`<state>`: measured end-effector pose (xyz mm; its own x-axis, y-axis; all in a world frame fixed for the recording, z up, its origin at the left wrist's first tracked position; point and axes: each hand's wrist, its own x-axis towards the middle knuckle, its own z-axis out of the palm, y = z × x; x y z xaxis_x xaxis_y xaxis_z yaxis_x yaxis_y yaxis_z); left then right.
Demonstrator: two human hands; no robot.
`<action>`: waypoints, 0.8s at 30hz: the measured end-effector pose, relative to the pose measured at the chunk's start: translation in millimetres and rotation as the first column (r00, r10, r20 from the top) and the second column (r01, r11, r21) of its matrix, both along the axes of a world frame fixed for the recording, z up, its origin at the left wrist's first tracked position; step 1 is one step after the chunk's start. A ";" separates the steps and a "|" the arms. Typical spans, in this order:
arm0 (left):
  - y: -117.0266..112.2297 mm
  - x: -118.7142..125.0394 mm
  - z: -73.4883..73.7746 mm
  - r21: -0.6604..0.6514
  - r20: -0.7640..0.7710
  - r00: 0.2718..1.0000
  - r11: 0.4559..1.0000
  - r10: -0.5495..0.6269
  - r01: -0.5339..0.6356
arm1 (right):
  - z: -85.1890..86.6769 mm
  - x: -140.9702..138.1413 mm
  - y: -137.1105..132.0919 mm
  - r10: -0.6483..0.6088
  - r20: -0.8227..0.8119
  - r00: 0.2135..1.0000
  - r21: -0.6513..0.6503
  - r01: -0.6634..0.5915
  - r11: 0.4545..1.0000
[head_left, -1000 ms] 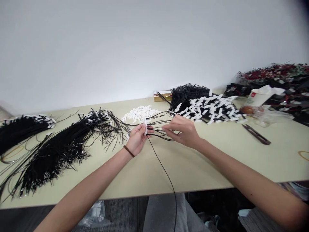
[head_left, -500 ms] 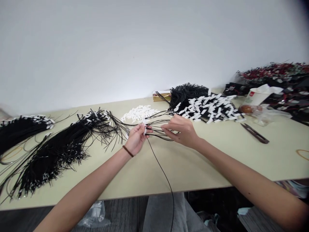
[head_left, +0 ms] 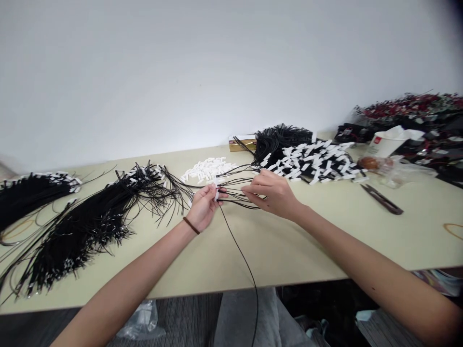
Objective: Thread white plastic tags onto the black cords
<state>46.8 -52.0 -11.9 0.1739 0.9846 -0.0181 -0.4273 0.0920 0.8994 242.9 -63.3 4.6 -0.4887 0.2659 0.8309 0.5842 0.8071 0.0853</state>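
My left hand (head_left: 203, 207) is closed on a small white plastic connector (head_left: 217, 189), pinching it between thumb and fingers. Several thin black wires (head_left: 237, 182) run from the connector toward my right hand (head_left: 273, 195). That hand is closed in a pinch at the wires, its thumb and index finger near their middle; exactly what lies between the fingertips is too small to make out. One long black wire (head_left: 240, 253) hangs from the connector over the table's front edge. Behind my left hand lies a heap of loose white connectors (head_left: 210, 166).
Bundles of black wires (head_left: 83, 236) cover the left of the table (head_left: 173, 284). At the back right lie wires with white connectors (head_left: 314, 164) beside a gold box (head_left: 244, 144). Dark snips (head_left: 383, 200), a paper cup (head_left: 385, 143) and a plastic bag (head_left: 398, 176) are farther right.
The lower part of the hanging wire has swung slightly left. Both hands have stayed almost in place, still at the connector and its wires.
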 end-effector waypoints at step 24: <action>-13.5 6.3 -1.7 0.035 -0.079 0.979 0.981 -0.189 0.192 | -17.8 -19.6 -6.3 -0.069 -0.049 0.996 0.106 0.074 0.992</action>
<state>53.1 -65.5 -13.5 0.3584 0.9336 0.0024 -0.3370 0.1270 0.9329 223.3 -69.6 -13.1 -0.4332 0.2069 0.8772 0.6453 0.7507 0.1417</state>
